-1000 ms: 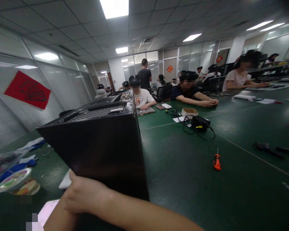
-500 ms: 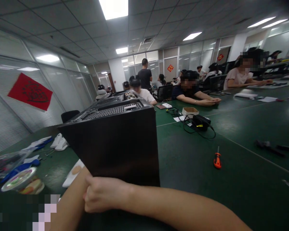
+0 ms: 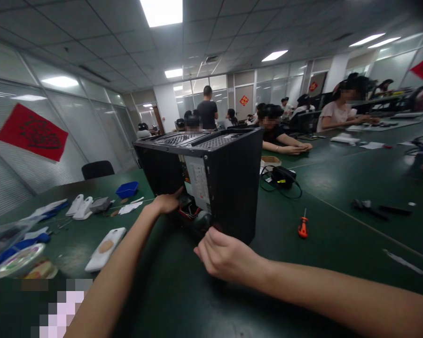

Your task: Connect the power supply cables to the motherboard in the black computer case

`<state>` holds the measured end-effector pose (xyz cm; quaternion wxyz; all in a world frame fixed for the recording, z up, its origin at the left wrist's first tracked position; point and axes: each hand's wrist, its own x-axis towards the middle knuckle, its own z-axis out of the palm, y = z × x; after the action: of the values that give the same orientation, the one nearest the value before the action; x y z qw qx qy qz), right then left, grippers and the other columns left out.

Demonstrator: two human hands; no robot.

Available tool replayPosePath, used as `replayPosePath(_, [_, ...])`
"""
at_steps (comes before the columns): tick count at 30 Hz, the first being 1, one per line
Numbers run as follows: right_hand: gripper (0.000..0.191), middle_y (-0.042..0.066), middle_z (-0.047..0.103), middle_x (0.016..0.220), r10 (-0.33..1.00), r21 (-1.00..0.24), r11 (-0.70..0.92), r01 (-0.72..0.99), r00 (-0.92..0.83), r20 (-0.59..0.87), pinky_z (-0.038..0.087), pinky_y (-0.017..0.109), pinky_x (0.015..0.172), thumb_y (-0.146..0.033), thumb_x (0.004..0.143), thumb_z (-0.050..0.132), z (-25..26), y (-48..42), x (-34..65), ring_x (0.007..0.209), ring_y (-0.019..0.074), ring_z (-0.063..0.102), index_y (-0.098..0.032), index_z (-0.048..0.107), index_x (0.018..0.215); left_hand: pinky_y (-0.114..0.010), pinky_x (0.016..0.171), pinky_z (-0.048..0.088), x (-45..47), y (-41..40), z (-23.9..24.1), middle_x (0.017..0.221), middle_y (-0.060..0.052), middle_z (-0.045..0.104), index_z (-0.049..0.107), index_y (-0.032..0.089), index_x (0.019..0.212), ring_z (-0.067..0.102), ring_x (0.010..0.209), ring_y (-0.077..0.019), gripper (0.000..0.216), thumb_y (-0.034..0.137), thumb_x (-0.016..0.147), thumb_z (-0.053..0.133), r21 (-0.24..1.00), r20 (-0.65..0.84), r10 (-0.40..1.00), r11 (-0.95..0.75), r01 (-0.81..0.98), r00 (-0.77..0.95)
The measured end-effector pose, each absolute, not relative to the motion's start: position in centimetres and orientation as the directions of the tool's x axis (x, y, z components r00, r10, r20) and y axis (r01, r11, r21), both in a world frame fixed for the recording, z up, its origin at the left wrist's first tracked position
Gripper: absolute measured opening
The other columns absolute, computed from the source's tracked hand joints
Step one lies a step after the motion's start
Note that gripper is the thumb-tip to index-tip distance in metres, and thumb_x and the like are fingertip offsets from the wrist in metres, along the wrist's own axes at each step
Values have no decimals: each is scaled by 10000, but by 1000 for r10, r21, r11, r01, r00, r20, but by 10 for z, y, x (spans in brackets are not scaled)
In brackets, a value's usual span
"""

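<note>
A black computer case (image 3: pixel 235 192) stands on the green table with its open side turned toward me. Inside it, a silver power supply (image 3: pixel 198 183) with a label shows, and coloured wires lie low in the opening. My left hand (image 3: pixel 166 203) grips the case at the lower part of the opening, thumb up along the inside, other fingers mostly hidden. At the near bottom corner, my right hand (image 3: pixel 220 251) has its fingers curled against the case; their tips are partly hidden.
An orange screwdriver (image 3: pixel 303 227) and a black adapter with cable (image 3: pixel 282 177) lie to the right. Leftward are a white phone (image 3: pixel 105 249), a blue tray (image 3: pixel 127 189), and a clear food tub (image 3: pixel 19 261). A co-worker (image 3: pixel 285 136) sits across the table.
The case has turned, so its open side now faces me instead of a plain black panel. My hands have moved apart from their crossed position, the right one now at the near corner.
</note>
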<state>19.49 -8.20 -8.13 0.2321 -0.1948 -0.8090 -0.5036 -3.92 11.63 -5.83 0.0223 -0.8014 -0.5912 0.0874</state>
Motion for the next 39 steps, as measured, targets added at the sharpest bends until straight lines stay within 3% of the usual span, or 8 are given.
replayPosePath(4, [309,123,660,690,409,615,335,714,-698,588,486,421,840,-202,968,480,-94,-88,167,668,226,594,-67,699,797,-328,897,498,-33,107,-61,1407,-74,587,541,312,1418,616,1207,-293,519,322,947,322,-118,-109,966,-245,962,233])
replayPosePath(9, [166,191,656,724,716,299,327,896,-442,541,472,345,548,-53,853,539,-94,-76,123,634,239,608,26,681,888,-363,914,506,-23,95,-62,1435,-88,560,550,266,1401,594,1227,-312,494,339,993,283,-225,-71,965,-263,938,254])
replayPosePath(12, [303,192,657,716,674,293,320,901,-434,598,416,277,463,41,835,442,-104,-64,123,592,206,595,85,650,1052,-407,915,507,-22,86,-61,1463,-116,527,506,231,1432,599,1209,-333,510,334,1014,233,-302,-59,946,-320,898,318])
replayPosePath(18, [360,140,624,643,553,342,345,874,-484,678,356,275,411,20,893,312,-126,-49,158,480,177,541,53,622,1073,-410,857,496,-32,67,-65,1164,-180,699,321,233,1552,672,1052,-335,550,364,1030,209,-370,-78,937,-345,863,341])
replayPosePath(21, [339,120,635,704,559,417,412,810,-586,586,367,272,459,-26,941,315,-122,-38,190,524,167,586,-8,602,1120,-362,826,486,-32,58,-66,1079,-161,725,533,214,1421,684,1008,-313,577,469,1027,198,-300,-62,910,-408,862,409])
replayPosePath(24, [321,121,656,777,548,468,485,739,-674,496,352,275,515,-167,1008,339,-115,-20,225,607,176,632,-53,575,1194,-335,762,489,-23,47,-66,978,-138,744,727,181,1087,697,940,-314,674,712,916,350,-181,-30,896,-441,879,443])
replayPosePath(28, [381,115,692,845,499,490,548,678,-735,459,287,281,556,-319,1043,316,-113,9,266,646,168,638,-115,606,1182,-321,682,482,0,28,-68,893,-135,742,739,170,884,703,871,-319,550,694,758,630,-214,115,930,-320,923,349])
replayPosePath(39, [448,103,700,781,602,282,470,836,-538,591,236,324,631,-463,1012,371,-125,16,286,685,190,604,-147,655,871,-327,676,486,22,1,-80,826,-121,740,740,189,883,710,827,-312,470,640,772,663,-178,255,903,-307,935,345])
